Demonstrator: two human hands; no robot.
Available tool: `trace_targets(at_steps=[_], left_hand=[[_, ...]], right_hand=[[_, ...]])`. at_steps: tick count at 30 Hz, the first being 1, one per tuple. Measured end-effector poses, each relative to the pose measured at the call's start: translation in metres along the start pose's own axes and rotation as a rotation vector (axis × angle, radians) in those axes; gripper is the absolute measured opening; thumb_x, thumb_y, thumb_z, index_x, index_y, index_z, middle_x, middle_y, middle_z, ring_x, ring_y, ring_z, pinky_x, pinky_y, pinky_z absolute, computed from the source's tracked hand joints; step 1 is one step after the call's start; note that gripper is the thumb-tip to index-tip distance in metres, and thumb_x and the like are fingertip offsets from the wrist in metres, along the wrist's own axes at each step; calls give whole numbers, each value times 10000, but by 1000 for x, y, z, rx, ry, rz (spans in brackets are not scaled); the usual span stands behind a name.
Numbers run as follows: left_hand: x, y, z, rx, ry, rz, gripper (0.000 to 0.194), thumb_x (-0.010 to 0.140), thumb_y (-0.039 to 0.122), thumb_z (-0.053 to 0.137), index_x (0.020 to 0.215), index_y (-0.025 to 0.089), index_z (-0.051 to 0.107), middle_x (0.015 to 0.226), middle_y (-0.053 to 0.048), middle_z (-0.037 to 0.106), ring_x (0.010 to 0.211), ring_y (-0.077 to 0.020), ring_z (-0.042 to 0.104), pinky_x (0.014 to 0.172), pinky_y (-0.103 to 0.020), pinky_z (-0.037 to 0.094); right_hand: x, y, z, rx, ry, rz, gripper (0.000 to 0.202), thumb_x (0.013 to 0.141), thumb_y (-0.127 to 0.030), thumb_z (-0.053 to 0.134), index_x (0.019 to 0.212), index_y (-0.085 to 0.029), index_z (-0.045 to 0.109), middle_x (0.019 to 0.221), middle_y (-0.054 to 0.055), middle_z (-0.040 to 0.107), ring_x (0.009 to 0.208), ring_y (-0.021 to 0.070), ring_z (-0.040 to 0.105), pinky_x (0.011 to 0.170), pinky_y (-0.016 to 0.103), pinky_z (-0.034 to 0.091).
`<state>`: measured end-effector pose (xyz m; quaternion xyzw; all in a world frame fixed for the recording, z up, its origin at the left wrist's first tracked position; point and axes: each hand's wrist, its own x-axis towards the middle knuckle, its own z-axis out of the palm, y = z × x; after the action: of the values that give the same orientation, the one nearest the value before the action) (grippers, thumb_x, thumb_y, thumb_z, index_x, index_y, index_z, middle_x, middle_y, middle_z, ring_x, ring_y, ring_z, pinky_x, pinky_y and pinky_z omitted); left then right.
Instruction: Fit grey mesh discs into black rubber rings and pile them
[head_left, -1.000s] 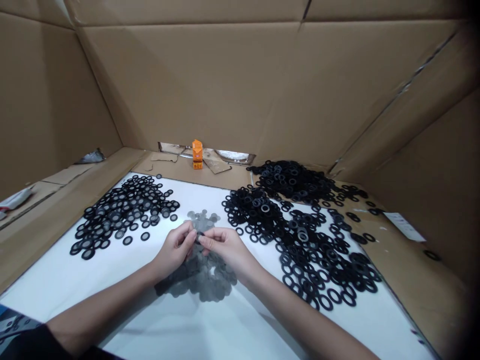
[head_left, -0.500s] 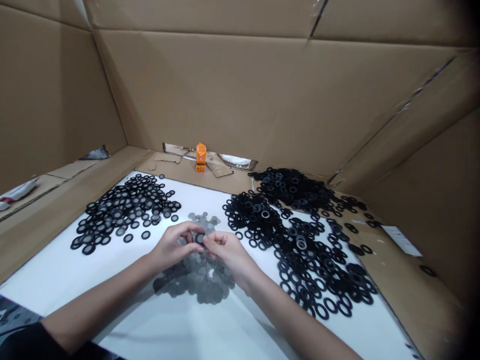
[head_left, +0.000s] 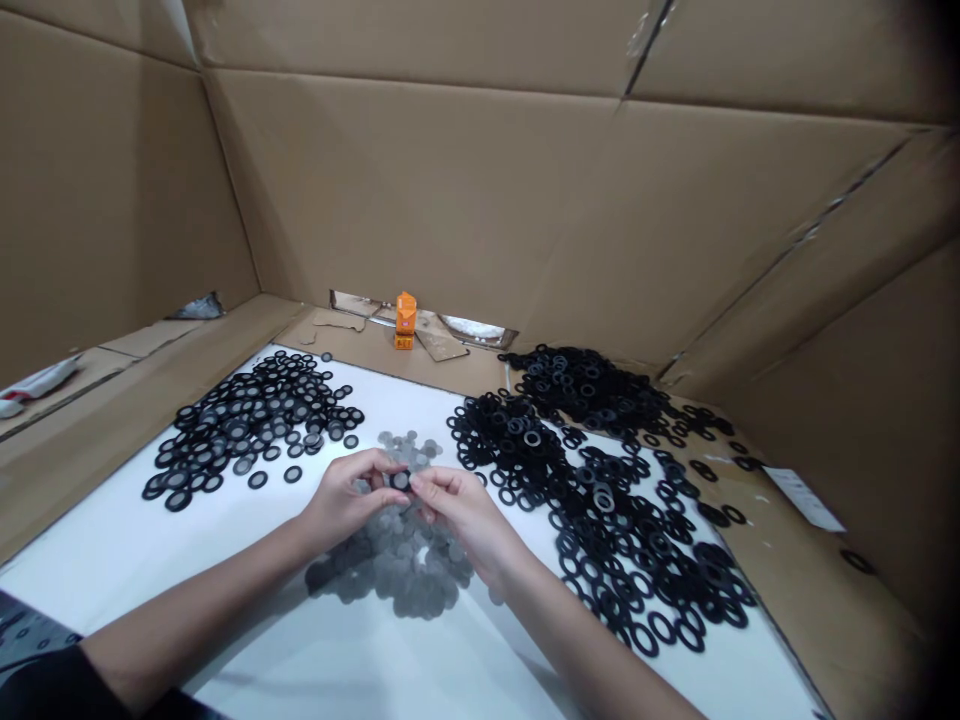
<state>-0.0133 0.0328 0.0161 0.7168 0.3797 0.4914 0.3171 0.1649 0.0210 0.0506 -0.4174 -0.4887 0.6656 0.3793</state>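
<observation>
Between my two hands is a black ring with a grey disc [head_left: 401,481] inside it. My left hand [head_left: 358,492] pinches its left side between thumb and fingers. The fingertips of my right hand [head_left: 455,502] close on its right side. Beneath and around both hands lies a pile of thin grey discs [head_left: 409,570] on the white board [head_left: 300,640]. Left of them, black rings with grey discs in their centres [head_left: 251,415] are heaped. A large spread of black open rings [head_left: 637,540] covers the board's right part.
More black rings [head_left: 592,385] are piled on cardboard at the back right. An orange box [head_left: 405,320] stands behind the board. Tall cardboard walls [head_left: 435,190] surround the back and sides. A white paper slip [head_left: 804,498] lies at the right, a white-and-red object [head_left: 37,385] at the far left.
The view has tilted slightly, so the scene sits a little lower. Both hands still hold the ring, which now faces the camera a bit flatter.
</observation>
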Motion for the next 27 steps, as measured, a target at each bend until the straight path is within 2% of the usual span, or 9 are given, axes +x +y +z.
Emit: trace_targets(at_steps=[9, 12, 14, 17, 19, 21, 24, 25, 27], left_hand=[[-1, -6, 1, 6, 9, 13, 196, 708, 303, 748, 741, 139, 647, 711, -46, 694, 566, -130, 586, 557, -231, 479], [0, -6, 1, 40, -16, -26, 199, 715, 296, 737, 826, 145, 669, 691, -26, 679, 556, -127, 583, 553, -226, 483], [4, -5, -2, 92, -34, -34, 224, 724, 284, 726, 904, 161, 674, 728, -18, 686, 571, -126, 591, 579, -228, 490], [17, -9, -20, 237, 41, 38, 212, 769, 277, 681, 961, 187, 677, 827, -29, 698, 669, -147, 609, 677, -253, 491], [28, -19, -41, 384, 139, 69, 201, 812, 288, 631, 988, 206, 685, 897, -45, 691, 789, -183, 610, 773, -290, 471], [38, -36, -65, 538, 214, 34, 220, 829, 303, 604, 1016, 227, 691, 1006, -64, 675, 982, -242, 562, 900, -356, 418], [45, -65, -95, 738, 178, -75, 187, 788, 322, 648, 942, 251, 727, 990, -81, 669, 1115, -314, 427, 995, -480, 309], [45, -72, -101, 790, 166, -117, 186, 767, 334, 668, 923, 257, 735, 1067, -90, 642, 1144, -334, 385, 988, -497, 304], [44, -79, -106, 861, 134, -173, 297, 741, 357, 692, 1028, 283, 712, 1227, -105, 554, 1186, -372, 321, 978, -534, 287]], right_hand=[[-1, 3, 2, 43, 30, 34, 307, 717, -439, 701, 654, -142, 659, 537, -35, 481, 544, 94, 384, 553, 231, 276], [1, 5, 2, 57, 26, 43, 302, 737, -435, 681, 699, -137, 664, 614, -12, 547, 547, 89, 410, 581, 230, 333], [3, 3, -2, 5, 53, 17, 322, 772, -455, 632, 814, -139, 677, 737, 24, 617, 547, 94, 449, 599, 247, 378], [6, -9, -16, -286, 174, -126, 382, 839, -450, 527, 1074, -165, 624, 920, 74, 664, 581, 135, 547, 644, 298, 438], [6, -18, -32, -689, 286, -260, 355, 867, -393, 498, 1144, -192, 591, 1032, 93, 658, 727, 186, 612, 750, 338, 451], [6, -25, -51, -1154, 398, -324, 286, 859, -316, 515, 1095, -193, 619, 1117, 116, 629, 923, 249, 606, 877, 385, 410], [8, -25, -75, -1510, 417, -158, 426, 815, -304, 582, 1209, -150, 538, 1256, 167, 522, 988, 280, 603, 862, 375, 431], [10, -22, -81, -1564, 391, -93, 476, 802, -307, 605, 1236, -135, 511, 1259, 178, 510, 990, 283, 604, 845, 363, 442], [13, -17, -89, -1635, 359, -35, 465, 770, -272, 655, 1192, -115, 539, 1182, 184, 547, 1038, 312, 576, 842, 360, 443]])
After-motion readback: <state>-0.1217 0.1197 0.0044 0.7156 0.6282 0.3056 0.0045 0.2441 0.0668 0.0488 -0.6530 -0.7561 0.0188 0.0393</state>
